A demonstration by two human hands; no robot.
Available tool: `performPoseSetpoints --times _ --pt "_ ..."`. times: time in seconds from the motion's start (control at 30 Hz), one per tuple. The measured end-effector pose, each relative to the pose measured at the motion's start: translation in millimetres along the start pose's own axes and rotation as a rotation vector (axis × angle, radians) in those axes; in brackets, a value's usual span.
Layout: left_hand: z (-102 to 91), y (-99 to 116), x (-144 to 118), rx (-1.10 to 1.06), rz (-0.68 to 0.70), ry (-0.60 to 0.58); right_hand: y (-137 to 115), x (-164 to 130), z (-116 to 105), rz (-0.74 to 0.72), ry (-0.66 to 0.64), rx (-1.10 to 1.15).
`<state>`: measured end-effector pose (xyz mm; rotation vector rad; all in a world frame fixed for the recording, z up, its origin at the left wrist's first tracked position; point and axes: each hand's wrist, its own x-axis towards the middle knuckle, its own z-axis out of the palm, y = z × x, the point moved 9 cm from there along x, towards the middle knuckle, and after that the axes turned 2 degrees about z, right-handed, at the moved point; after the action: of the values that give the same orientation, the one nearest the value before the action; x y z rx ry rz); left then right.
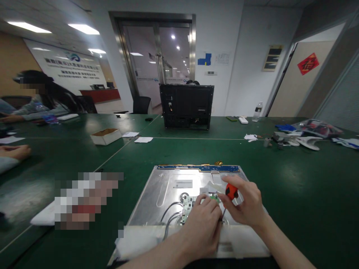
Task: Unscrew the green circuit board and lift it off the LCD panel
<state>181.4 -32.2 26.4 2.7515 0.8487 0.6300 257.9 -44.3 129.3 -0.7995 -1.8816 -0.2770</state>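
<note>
A flat metal display panel (168,186) lies before me, with a blue circuit strip (196,169) along its far edge. On its near middle sits a small circuit board (187,209), partly covered by my left hand (206,220). The fingers of that hand are bent together and grip or press the board; their tips are partly hidden. In my right hand (246,203) is a screwdriver (231,191) with a red and black handle, held between thumb and fingers. Its dark shaft points down beside my left hand. Dark cables (168,220) run from the board's left side.
A black monitor housing (187,106) stands farther back on the green table (134,157). An open box (106,136) is left of it. A bottle (257,111) and plastic bags (316,129) lie right. Another person (47,97) sits left; a separate hand (15,151) rests nearer.
</note>
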Motion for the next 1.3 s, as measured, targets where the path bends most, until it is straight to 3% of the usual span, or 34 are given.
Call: performPoseSetpoints --times 0.2,0.6,0.93,1.3 --pt "0.7 -0.8 0.9 -0.006 -0.002 0.001 -1.2 2.3 -0.4 0.002 -0.051 0.111" --pt "2.6 -0.5 1.0 0.059 -0.002 -0.018 -2.3 0.1 -1.9 -0.009 0.041 -0.062" --pt "1.8 0.0 1.1 0.008 -0.016 -0.019 -2.3 5.0 -1.9 0.008 -0.042 0.121" --pt "1.4 -1.0 0.7 0.008 -0.019 -0.019 -1.8 -0.3 -4.8 0.007 0.073 -0.098"
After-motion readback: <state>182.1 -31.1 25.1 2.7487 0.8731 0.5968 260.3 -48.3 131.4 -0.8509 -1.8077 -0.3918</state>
